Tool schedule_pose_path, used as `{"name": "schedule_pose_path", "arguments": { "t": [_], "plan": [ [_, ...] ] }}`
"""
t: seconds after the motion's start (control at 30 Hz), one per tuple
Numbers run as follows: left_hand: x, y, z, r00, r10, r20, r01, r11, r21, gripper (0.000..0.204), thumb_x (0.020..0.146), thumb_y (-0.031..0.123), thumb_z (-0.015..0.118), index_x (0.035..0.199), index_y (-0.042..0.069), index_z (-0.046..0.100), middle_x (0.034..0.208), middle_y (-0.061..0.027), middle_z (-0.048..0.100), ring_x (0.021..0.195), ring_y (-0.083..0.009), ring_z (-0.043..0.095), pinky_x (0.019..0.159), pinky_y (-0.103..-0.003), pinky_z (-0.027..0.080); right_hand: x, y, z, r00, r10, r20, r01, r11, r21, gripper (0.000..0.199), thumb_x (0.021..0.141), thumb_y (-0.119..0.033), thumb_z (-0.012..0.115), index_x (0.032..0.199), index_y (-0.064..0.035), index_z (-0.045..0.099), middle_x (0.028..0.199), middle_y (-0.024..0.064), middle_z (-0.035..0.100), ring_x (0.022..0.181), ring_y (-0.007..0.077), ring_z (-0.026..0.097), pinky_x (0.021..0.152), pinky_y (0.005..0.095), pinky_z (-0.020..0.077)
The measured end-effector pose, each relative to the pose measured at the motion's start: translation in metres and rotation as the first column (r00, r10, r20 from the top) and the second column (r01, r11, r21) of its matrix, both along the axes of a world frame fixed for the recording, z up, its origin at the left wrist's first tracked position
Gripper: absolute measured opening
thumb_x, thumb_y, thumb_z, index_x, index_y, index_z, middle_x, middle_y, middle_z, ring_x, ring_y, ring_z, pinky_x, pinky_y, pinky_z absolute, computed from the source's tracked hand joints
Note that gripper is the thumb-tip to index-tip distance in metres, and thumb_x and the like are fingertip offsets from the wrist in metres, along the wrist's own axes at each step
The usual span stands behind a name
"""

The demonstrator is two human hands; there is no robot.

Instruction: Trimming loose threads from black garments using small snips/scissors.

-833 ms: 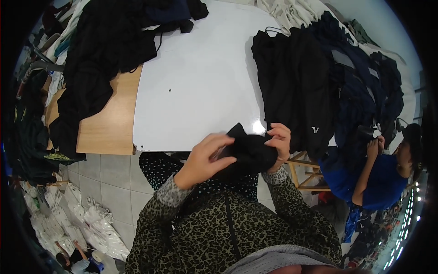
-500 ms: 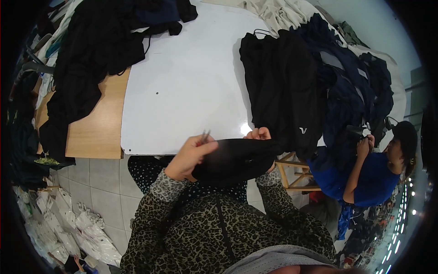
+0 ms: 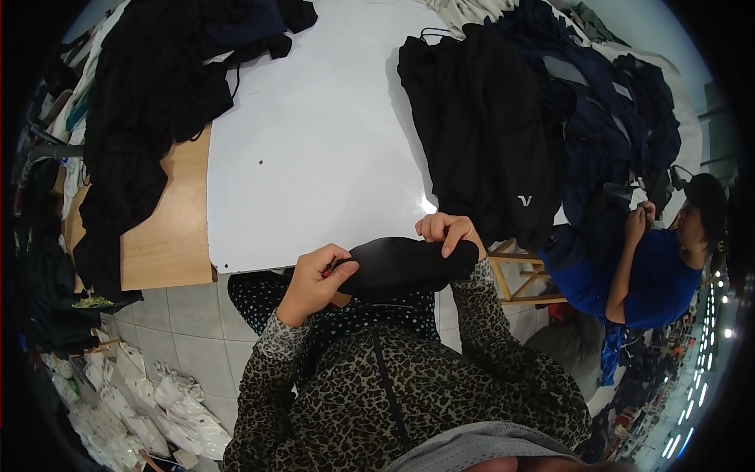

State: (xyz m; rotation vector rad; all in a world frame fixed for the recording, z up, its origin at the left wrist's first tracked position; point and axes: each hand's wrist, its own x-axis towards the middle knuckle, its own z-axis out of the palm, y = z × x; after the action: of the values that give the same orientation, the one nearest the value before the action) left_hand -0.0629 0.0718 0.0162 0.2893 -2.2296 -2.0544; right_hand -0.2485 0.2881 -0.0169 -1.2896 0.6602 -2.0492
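A piece of black cloth (image 3: 405,267) is stretched between my hands, just off the table's near edge and above my lap. My left hand (image 3: 314,282) is closed on its left end, thumb on top. A bit of red shows in that hand, part of a small tool mostly hidden by the fingers. My right hand (image 3: 454,233) grips the cloth's upper right edge, its fingers curled over. Close to the right hand, black trousers (image 3: 472,134) with a small white mark lie on the white tabletop (image 3: 314,149). Whether the cloth joins them I cannot tell.
Dark garments (image 3: 141,102) heap at the left, over a wooden tabletop (image 3: 169,236). Navy garments (image 3: 605,118) lie at the right. A co-worker in a blue shirt (image 3: 657,279) works beside them, near a wooden stool (image 3: 519,283). Plastic-wrapped packages (image 3: 149,409) cover the floor at lower left.
My right hand has come up over the cloth's right edge, thumb in front. The cloth is held flatter. The small tool's metal tips, which stuck up from my left hand, are now hidden.
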Motion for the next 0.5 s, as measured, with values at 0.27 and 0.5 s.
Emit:
{"name": "schedule_pose_path", "arguments": {
  "t": [0.27, 0.5],
  "plan": [
    [-0.005, -0.009, 0.011, 0.987, 0.136, 0.089, -0.153, 0.962, 0.227, 0.019, 0.089, 0.021, 0.061, 0.086, 0.003, 0.057, 0.069, 0.0077, 0.048, 0.057, -0.0028, 0.038, 0.051, -0.019, 0.032, 0.008, 0.012, 0.01, 0.789, -0.578, -0.206, 0.464, 0.343, 0.817, 0.015, 0.082, -0.002, 0.063, 0.096, -0.0002, 0.064, 0.075, -0.0042, 0.053, 0.069, 0.0038, 0.046, 0.061, 0.0183, 0.0378],
    [-0.01, -0.008, 0.003, 0.929, 0.12, 0.351, -0.306, 0.783, 0.542, 0.016, 0.089, 0.026, 0.062, 0.088, 0.011, 0.058, 0.068, 0.0094, 0.047, 0.051, 0.0007, 0.034, 0.044, -0.016, 0.028, 0.079, -0.015, 0.029, 0.499, -0.507, -0.703, 0.861, 0.195, 0.471, 0.052, 0.071, -0.018, 0.077, 0.114, 0.0014, 0.055, 0.101, 0.0127, 0.058, 0.09, 0.0233, 0.058, 0.079, 0.0311, 0.0474]
  ]
}}
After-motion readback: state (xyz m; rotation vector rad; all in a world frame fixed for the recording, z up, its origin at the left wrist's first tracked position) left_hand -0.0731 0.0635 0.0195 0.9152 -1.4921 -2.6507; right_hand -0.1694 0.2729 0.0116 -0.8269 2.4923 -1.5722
